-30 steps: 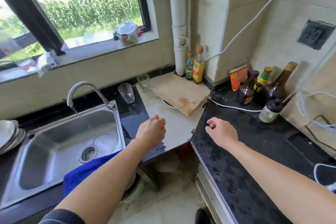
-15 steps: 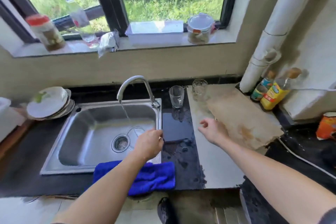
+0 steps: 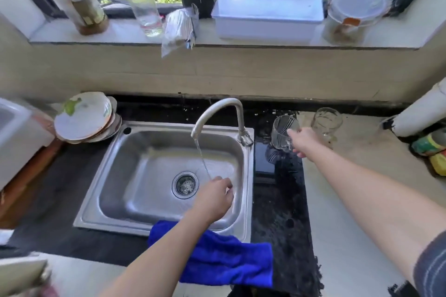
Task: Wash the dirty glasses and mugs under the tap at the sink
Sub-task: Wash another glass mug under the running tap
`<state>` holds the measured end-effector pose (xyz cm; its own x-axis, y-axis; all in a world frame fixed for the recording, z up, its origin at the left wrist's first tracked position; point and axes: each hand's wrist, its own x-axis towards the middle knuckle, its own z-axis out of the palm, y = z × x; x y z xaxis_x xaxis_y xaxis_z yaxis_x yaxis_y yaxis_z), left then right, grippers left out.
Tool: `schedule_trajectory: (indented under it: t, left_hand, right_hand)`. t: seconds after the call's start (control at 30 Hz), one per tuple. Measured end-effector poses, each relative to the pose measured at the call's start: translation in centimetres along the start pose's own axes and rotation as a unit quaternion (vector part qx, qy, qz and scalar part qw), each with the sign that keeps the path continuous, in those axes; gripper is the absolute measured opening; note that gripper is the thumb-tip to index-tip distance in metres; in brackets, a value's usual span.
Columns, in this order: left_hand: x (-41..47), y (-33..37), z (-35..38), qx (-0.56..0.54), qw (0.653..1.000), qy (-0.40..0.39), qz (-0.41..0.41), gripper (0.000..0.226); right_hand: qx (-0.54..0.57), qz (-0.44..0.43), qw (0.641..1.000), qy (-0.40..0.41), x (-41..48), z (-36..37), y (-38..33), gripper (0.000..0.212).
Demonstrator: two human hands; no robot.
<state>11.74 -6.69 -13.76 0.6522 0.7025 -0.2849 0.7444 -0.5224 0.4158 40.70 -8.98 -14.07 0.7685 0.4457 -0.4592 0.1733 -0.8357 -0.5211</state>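
Note:
A clear glass (image 3: 280,130) stands on the wet black counter just right of the tap (image 3: 217,106). My right hand (image 3: 303,141) reaches across and grips its right side; the glass looks slightly tilted. A second clear glass (image 3: 325,120) stands behind it on the pale counter, untouched. Water runs from the tap in a thin stream (image 3: 201,154) into the steel sink (image 3: 101,176). Over the basin's right part hangs my left hand (image 3: 214,200), beside the foot of the stream, with fingers loosely curled and holding nothing.
A blue cloth (image 3: 229,260) hangs over the sink's front edge. Stacked plates (image 3: 84,118) sit left of the sink. On the windowsill stand a jar (image 3: 77,0), a bottle (image 3: 142,0), a white box (image 3: 268,17) and a lidded container (image 3: 354,12). Bottles (image 3: 432,149) lie at far right.
The view swung left from the counter corner and closed in on the sink. My right hand moved forward from the counter onto the glass. My left hand moved over the basin.

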Motion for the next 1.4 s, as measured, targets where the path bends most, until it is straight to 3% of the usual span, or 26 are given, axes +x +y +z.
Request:
schedule_trajectory:
  t: [0.1, 0.23, 0.33, 0.47, 0.53, 0.6, 0.73, 0.93, 1.0, 1.2, 1.3, 1.4]
  left_hand:
    - [-0.3, -0.5, 0.8, -0.004, 0.999, -0.008, -0.034, 0.026]
    - [-0.5, -0.2, 1.2, -0.017, 0.998, -0.017, -0.064, 0.027]
    - [-0.2, -0.1, 0.9, -0.063, 0.993, 0.004, -0.098, 0.023]
    - [0.4, -0.8, 0.7, -0.157, 0.973, 0.017, -0.166, 0.017]
    - [0.5, -1.4, 0.5, -0.269, 0.936, 0.018, -0.226, 0.015]
    - [0.5, -2.4, 0.1, -0.398, 0.870, 0.028, -0.289, 0.016]
    - [0.5, -5.4, -0.9, -0.551, 0.755, 0.032, -0.354, 0.019]
    - [2.2, -10.7, -1.7, -0.736, 0.599, 0.001, -0.316, 0.026]
    - [3.0, -12.4, -1.8, -0.765, 0.575, -0.021, -0.289, 0.030]
    - [6.0, -16.1, -1.7, -0.741, 0.578, -0.110, -0.325, 0.041]
    - [7.3, -16.4, -2.0, -0.710, 0.595, -0.175, -0.333, 0.039]
    - [8.0, -16.2, -2.7, -0.659, 0.624, -0.268, -0.322, 0.041]
  right_hand:
    - [0.039, 0.009, 0.999, 0.007, 0.8, 0.6, 0.3, 0.027]
    - [-0.015, -0.107, 0.993, 0.038, -1.6, 0.1, 1.7, 0.022]
    - [-0.026, -0.190, 0.981, 0.014, -4.6, -0.5, 2.1, 0.025]
    - [0.044, -0.210, 0.974, -0.068, -7.9, 0.1, 0.1, 0.023]
    - [0.109, -0.156, 0.971, -0.142, -9.4, 1.5, -1.1, 0.025]
    - [0.180, -0.079, 0.957, -0.215, -10.8, 3.1, -2.4, 0.024]
    - [0.203, 0.027, 0.934, -0.292, -13.0, 6.7, -4.8, 0.013]
    - [0.237, 0.126, 0.904, -0.334, -14.2, 12.3, -8.4, 0.012]
    - [0.247, 0.155, 0.897, -0.333, -14.6, 13.8, -9.5, 0.011]
    - [0.124, 0.114, 0.936, -0.310, -13.7, 15.2, -10.9, 0.027]
    - [0.110, 0.049, 0.963, -0.241, -12.4, 14.9, -11.3, 0.031]
    - [0.117, -0.016, 0.967, -0.228, -11.3, 14.7, -12.1, 0.032]
